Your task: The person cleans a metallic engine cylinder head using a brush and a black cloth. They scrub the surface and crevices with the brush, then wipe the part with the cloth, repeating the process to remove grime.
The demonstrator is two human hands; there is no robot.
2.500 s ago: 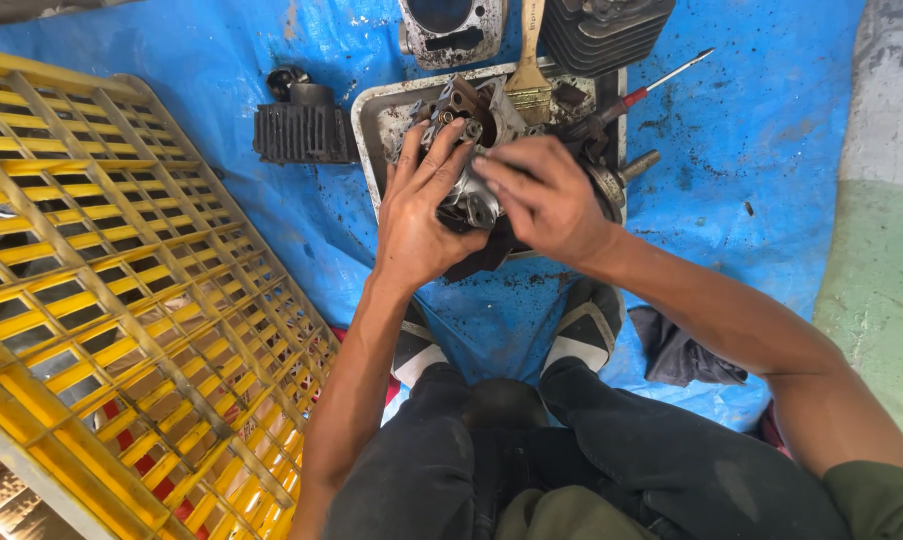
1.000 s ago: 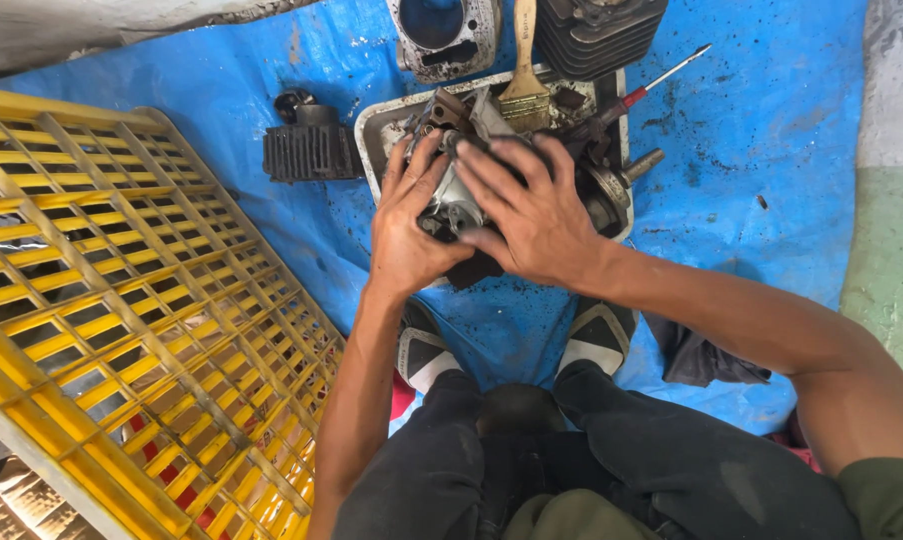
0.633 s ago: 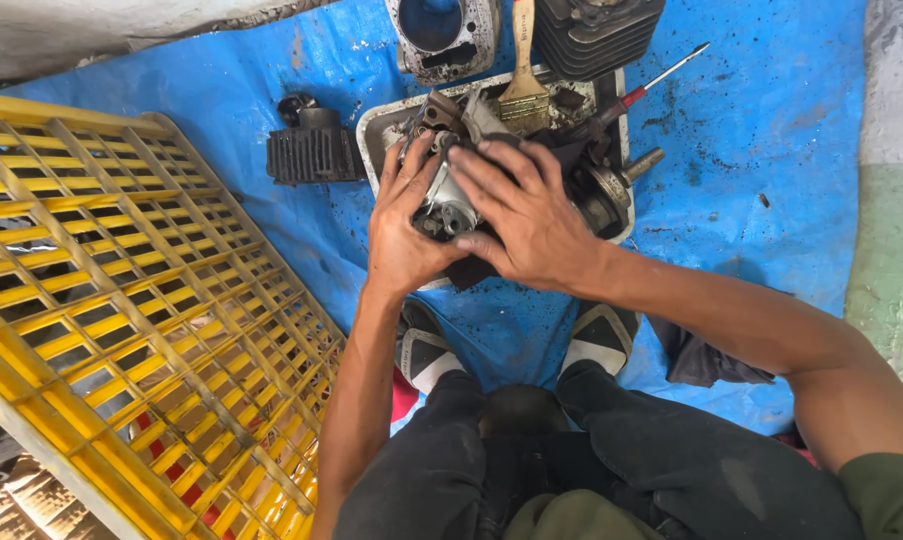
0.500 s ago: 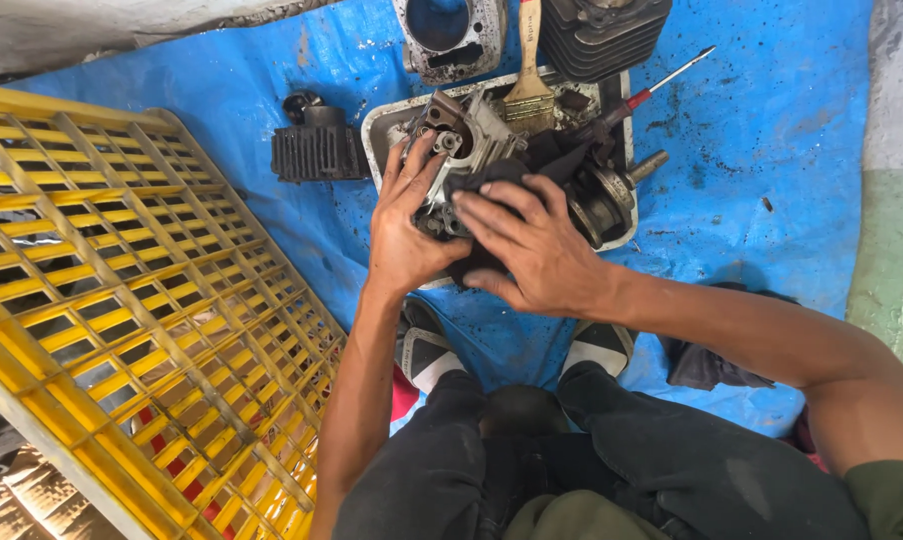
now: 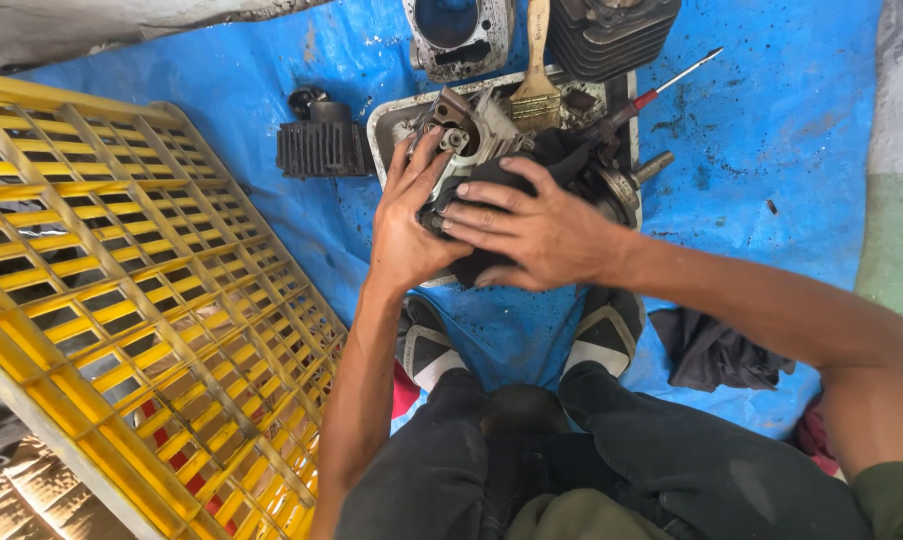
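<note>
Both hands, left (image 5: 411, 235) and right (image 5: 536, 235), clasp greasy engine part (image 5: 476, 135) over metal tray (image 5: 386, 125), blue tarp (image 5: 771, 150).

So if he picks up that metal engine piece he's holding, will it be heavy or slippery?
Probably heavy for its size: the engine part looks like solid cast metal, and both the left hand and right hand are on it. It may be greasy too, since a dark rag lies against it. Stiff, surely not floppy.

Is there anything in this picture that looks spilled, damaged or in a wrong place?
Nothing looks damaged. Both the left hand and right hand press on a dirty engine part in a metal tray. Dark specks and smears lie scattered on the blue tarp, and a dark rag lies crumpled beside the right forearm.
</note>
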